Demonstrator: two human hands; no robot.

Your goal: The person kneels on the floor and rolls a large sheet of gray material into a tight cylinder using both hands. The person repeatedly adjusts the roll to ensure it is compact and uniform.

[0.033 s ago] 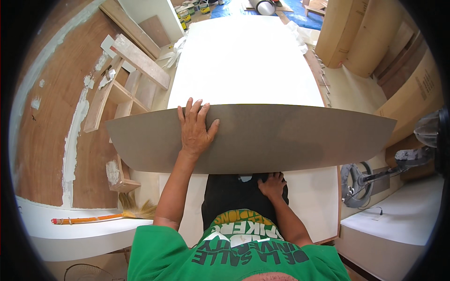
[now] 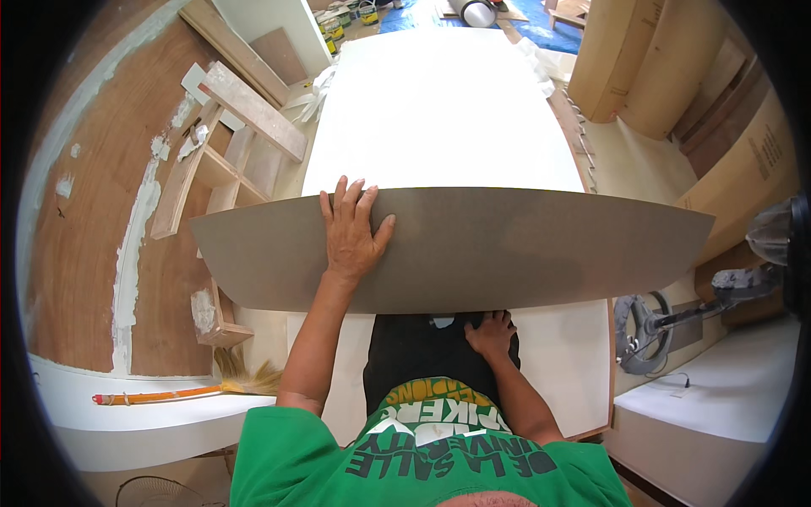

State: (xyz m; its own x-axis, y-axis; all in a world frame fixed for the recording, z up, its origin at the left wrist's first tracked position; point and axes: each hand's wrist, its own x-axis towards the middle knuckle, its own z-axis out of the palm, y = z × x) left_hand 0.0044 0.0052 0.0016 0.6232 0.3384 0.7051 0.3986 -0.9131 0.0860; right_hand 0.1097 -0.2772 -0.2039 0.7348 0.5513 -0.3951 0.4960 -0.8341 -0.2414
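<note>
A long grey-brown sheet (image 2: pixel 507 245) lies crosswise in front of me over a large white panel (image 2: pixel 448 118). On its left part my left hand (image 2: pixel 350 239) rests flat, fingers spread, with the fingertips at the sheet's far edge. My right hand (image 2: pixel 491 335) is just below the sheet's near edge, resting on my black trousers (image 2: pixel 405 355). Its fingers are stretched out and I see nothing held in it. The white panel continues on the near side of the sheet, to both sides of my legs.
At the left are a wooden frame (image 2: pixel 221 173), a plywood panel with white filler streaks (image 2: pixel 84 253) and an orange-handled broom (image 2: pixel 160 395). Brown rolls (image 2: pixel 612 59) and a grey stand-like tool (image 2: pixel 646 334) are at the right. Paint cans (image 2: pixel 368 13) and blue sheeting (image 2: pixel 414 15) lie at the back.
</note>
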